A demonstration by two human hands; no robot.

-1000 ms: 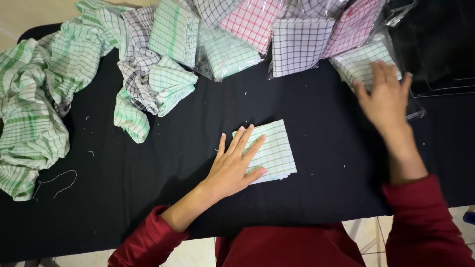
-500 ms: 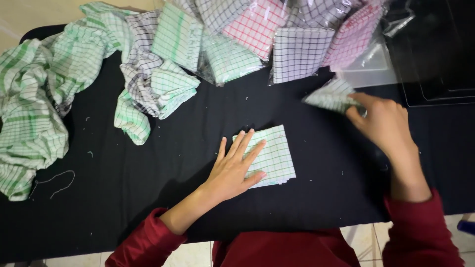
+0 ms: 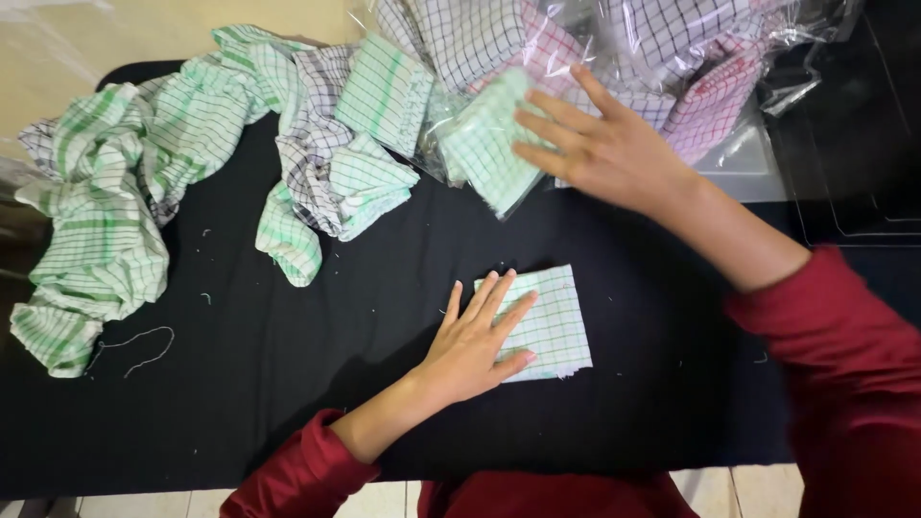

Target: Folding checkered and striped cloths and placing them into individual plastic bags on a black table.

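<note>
Right now my left hand [image 3: 477,338] lies flat and spread on the folded green-checked cloth [image 3: 547,321], pressing it to the black bench [image 3: 288,384] just in front of me. The fingers are splayed wide and grip nothing; the palm covers the cloth's left half while its right half shows bare. The cloth is a small rectangle, white with thin green lines, its long axis running slightly tilted from near me toward the far side, its lower edge a little frayed.

My right hand [image 3: 600,144] is stretched across to the far side, fingers open and laid on a bagged green-checked cloth [image 3: 484,144] in clear plastic. It rests on top rather than closing around it (I cannot tell whether the thumb hooks under the edge). That packet lies straight beyond the folded cloth, well apart from it, with bare bench between; the right hand is plainly the nearer one to it, the left being pinned down close to my body.

Behind the packet sits a stack of bagged checked cloths [image 3: 662,58], dark-lined and pink-lined ones among them, crinkled plastic catching the light. To the left a loose heap of green-checked cloths [image 3: 106,221] sprawls over the bench edge, and a smaller tangle of green and dark-checked cloths [image 3: 326,173] lies between heap and packets. Bits of thread dot the bench.
</note>
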